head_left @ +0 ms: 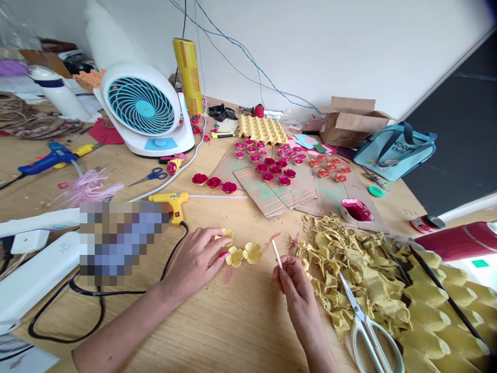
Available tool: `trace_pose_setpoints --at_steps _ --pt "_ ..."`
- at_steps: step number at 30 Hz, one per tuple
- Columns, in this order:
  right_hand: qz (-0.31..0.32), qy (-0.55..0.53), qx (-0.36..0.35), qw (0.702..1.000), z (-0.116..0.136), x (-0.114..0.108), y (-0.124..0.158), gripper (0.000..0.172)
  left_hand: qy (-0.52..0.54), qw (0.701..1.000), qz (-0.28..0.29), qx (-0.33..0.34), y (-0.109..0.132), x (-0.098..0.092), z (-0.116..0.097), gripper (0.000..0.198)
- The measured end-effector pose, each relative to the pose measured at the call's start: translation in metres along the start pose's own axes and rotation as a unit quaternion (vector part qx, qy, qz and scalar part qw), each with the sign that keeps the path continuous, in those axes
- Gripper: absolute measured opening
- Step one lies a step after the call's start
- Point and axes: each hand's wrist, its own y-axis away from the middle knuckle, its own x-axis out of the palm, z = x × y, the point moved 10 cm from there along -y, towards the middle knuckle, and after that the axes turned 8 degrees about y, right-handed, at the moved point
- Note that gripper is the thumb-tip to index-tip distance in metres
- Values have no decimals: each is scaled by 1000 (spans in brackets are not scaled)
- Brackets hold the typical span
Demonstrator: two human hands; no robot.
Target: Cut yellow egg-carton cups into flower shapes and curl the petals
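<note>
My left hand (204, 252) reaches over the table with its fingers stretched and apart. Its fingertips touch a yellow egg-carton flower (228, 236), partly hidden behind them, and the thumb is against a second yellow flower (234, 257). Pink colour shows at the thumb's tip. Beside these lies a third yellow flower (253, 252) with open petals. In my right hand (295, 285) a thin white stick (276, 252) is pinched between thumb and fingers, pointing up and left. It is held apart from the flowers.
Yellow carton scraps (349, 269), white-handled scissors (365, 326) and an egg tray (435, 305) lie at right. A yellow glue gun (174, 204) with a black cord is at left. Behind are painted flowers (275, 170) on cardboard, a dish of red paint (356, 211) and a fan (145, 111).
</note>
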Motion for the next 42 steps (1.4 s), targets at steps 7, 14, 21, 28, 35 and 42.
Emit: trace_pose_setpoints --at_steps 7,14,21,28,35,42 --pt "-26 84 1 996 4 -5 6 31 -40 996 70 -39 -18 24 -15 13" --pt "-28 72 -45 996 16 -4 9 31 19 996 64 -57 -19 2 -26 8" --pt "38 53 -17 998 24 16 19 26 312 913 149 -215 -10 23 -39 4" --pt "77 -40 19 996 27 22 21 32 308 908 174 -223 -12 40 -54 9" --pt "55 -62 48 995 16 18 20 34 315 915 167 -189 -24 35 -66 10" --pt "-20 -24 61 998 3 5 16 31 536 784 202 -240 -5 65 -65 46"
